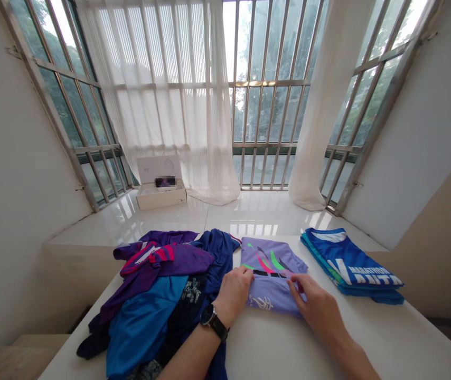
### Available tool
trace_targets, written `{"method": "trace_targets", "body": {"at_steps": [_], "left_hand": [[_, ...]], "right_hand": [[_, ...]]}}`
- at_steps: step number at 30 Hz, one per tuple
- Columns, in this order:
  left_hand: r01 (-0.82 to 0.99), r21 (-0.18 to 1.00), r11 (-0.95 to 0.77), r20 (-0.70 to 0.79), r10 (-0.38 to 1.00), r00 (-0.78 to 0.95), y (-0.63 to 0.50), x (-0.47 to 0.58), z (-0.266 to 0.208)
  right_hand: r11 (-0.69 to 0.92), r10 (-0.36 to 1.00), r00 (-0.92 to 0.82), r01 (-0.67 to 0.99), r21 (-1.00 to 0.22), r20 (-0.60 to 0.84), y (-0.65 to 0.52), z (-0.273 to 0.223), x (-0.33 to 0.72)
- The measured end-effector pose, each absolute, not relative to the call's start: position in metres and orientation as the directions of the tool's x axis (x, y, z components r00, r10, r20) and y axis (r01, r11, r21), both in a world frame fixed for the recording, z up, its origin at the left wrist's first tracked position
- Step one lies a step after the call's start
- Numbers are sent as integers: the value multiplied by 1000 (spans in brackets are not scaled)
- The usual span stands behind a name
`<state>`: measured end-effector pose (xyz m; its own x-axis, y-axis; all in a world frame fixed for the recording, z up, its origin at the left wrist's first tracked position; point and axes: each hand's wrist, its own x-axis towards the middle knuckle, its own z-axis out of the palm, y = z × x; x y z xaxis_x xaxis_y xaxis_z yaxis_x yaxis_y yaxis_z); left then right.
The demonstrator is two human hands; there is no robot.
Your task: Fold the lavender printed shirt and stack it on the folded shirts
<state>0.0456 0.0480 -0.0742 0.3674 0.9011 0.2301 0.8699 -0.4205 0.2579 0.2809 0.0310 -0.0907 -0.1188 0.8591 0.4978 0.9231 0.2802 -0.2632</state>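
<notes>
A lavender T-shirt (273, 253) with pink, green and black print lies partly folded on the white table. Its lower part is turned up, showing a white script print on the near fold. My left hand (234, 287) pinches the fold's left edge; a watch with a dark strap is on that wrist. At the fold's right edge, my right hand (312, 298) has thumb and fingers closed on the cloth. Left of the shirt, a loose heap of clothes (142, 316) in purple, blue and black reaches under my left forearm.
A stack of folded blue shirts (348, 264) sits at the table's right. Behind the table, a white window ledge (217, 216) carries an open white box (161, 198). Sheer curtains (162, 95) hang before barred windows. The white table (273, 348) extends toward me.
</notes>
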Motion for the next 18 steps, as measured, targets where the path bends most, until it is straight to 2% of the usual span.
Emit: {"method": "trace_targets", "body": {"at_steps": [4,7,10,15,18], "left_hand": [[884,226,-410,208,906,368,43,46,-66],[882,162,-442,176,892,415,36,49,-58],[850,138,-508,150,859,489,26,54,-51],[732,223,-644,149,765,627,12,63,-48],[623,313,-717,191,690,698,11,63,-51]], "right_hand": [[382,902,-302,891,-247,309,22,-92,253],[318,941,-275,916,-245,197,21,-87,250],[231,968,-193,934,-273,159,24,-78,258],[200,969,-156,949,-242,191,30,-72,275],[160,981,-133,965,-208,139,35,-83,285]]}}
